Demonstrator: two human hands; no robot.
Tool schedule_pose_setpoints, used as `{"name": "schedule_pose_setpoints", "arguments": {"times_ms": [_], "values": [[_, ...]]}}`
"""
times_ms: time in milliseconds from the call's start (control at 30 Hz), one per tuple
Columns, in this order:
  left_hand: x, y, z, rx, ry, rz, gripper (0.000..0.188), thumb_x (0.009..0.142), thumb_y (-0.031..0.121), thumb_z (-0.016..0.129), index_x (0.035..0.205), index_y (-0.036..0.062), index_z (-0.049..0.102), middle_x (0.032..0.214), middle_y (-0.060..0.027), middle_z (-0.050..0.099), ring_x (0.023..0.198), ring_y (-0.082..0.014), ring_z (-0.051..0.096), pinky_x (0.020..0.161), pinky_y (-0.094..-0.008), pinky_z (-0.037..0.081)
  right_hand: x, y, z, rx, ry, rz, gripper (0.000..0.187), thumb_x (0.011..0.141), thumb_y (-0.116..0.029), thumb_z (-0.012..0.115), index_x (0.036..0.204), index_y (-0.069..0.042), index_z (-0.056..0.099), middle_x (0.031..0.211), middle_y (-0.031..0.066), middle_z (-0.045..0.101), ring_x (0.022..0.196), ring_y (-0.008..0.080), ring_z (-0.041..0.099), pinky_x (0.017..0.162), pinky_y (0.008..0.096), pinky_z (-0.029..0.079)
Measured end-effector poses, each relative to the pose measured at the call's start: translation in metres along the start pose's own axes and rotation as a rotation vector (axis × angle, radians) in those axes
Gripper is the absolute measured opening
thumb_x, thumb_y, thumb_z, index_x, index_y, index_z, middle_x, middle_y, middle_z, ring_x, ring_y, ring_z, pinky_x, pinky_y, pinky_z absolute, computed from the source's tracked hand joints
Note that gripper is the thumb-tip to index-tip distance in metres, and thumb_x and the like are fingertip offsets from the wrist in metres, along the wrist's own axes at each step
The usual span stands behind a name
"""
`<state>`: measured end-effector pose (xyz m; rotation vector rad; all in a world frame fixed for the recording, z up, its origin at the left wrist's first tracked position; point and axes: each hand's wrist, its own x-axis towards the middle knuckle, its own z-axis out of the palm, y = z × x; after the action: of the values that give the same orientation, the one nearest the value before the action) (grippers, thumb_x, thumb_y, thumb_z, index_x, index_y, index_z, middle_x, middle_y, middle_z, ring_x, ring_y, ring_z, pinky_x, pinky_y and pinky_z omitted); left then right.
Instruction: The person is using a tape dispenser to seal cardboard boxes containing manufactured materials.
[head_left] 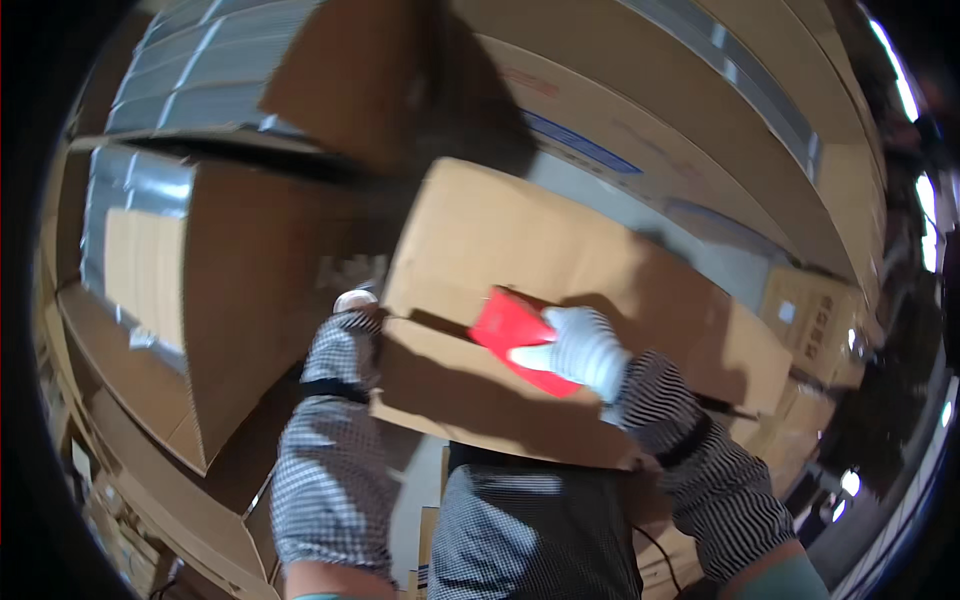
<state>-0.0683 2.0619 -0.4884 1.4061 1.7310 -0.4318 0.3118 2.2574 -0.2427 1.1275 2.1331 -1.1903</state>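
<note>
The plain corrugated cardboard carton (pixel 560 290) sits tilted at chest height before stacked boxes (pixel 230 290), and I keep the flat red tape dispenser (pixel 515 335), clasped by my knit-gloved right hand (pixel 590 350), pressed flush along the flap seam while my left hand (pixel 350 320), grip indiscernible, braces the corner.

Brown cardboard box (pixel 520 270) (flaps closed), red flat tool (pixel 512 335) on its seam
</note>
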Motion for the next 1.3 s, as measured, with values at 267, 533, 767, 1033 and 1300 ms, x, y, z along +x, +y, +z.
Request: {"name": "schedule_pose_setpoints", "arguments": {"times_ms": [267, 533, 767, 1033, 1300], "values": [[-0.097, 0.247, -0.087, 0.079, 0.940, 0.098, 0.052, 0.101, 0.023, 0.051, 0.148, 0.0018, 0.046, 0.155, -0.0143, 0.046, 0.148, -0.0286, 0.035, 0.123, -0.0452, 0.022, -0.033, 0.049, -0.052, 0.151, -0.174, -0.052, 0.066, 0.076, -0.061, 0.068, 0.097, 0.001, 0.076, 0.084, 0.0170, 0.075, 0.079, 0.0320, 0.073, 0.072, 0.0416, 0.058], [-0.077, 0.642, 0.047, 0.206, 0.842, 0.233, 0.067, 0.093, 0.031, 0.051, 0.154, 0.0044, 0.037, 0.159, -0.0195, 0.037, 0.151, -0.0344, 0.027, 0.122, -0.0580, 0.015, -0.267, 0.362, -0.080, 0.199, -0.169, -0.050, 0.070, 0.076, -0.065, 0.071, 0.105, -0.001, 0.071, 0.093, 0.0200, 0.073, 0.083, 0.0368, 0.071, 0.077, 0.0467, 0.057], [-0.030, 1.007, 0.157, -0.029, 0.442, 0.824, 0.064, 0.088, 0.036, 0.066, 0.143, 0.0064, 0.049, 0.157, -0.0113, 0.038, 0.144, -0.0304, 0.035, 0.116, -0.0556, 0.027, -0.517, 0.717, -0.076, -0.006, -0.403, 0.872, 0.075, 0.074, -0.061, 0.076, 0.114, 0.001, 0.069, 0.110, 0.0246, 0.071, 0.101, 0.0367, 0.070, 0.091, 0.0437, 0.054], [-0.031, 1.082, 0.178, -0.131, 0.376, 1.034, 0.058, 0.088, 0.029, 0.067, 0.140, 0.0078, 0.053, 0.153, -0.0105, 0.044, 0.143, -0.0280, 0.039, 0.118, -0.0574, 0.025, -0.450, 0.759, 0.101, 0.131, 0.254, 0.938, 0.060, 0.076, -0.054, 0.077, 0.107, -0.003, 0.069, 0.101, 0.0231, 0.072, 0.099, 0.0376, 0.070, 0.087, 0.0460, 0.055], [-0.111, 0.914, 0.136, -1.502, -0.936, 0.497, 0.079, 0.096, 0.066, 0.052, 0.147, 0.0051, 0.050, 0.145, -0.0136, 0.055, 0.139, -0.0241, 0.047, 0.116, -0.0449, 0.038, -0.550, 0.487, 0.034, 1.471, 0.882, 0.316, 0.050, 0.073, -0.024, 0.088, 0.111, -0.001, 0.064, 0.100, 0.0076, 0.073, 0.085, 0.0151, 0.069, 0.075, 0.0307, 0.058]]}}
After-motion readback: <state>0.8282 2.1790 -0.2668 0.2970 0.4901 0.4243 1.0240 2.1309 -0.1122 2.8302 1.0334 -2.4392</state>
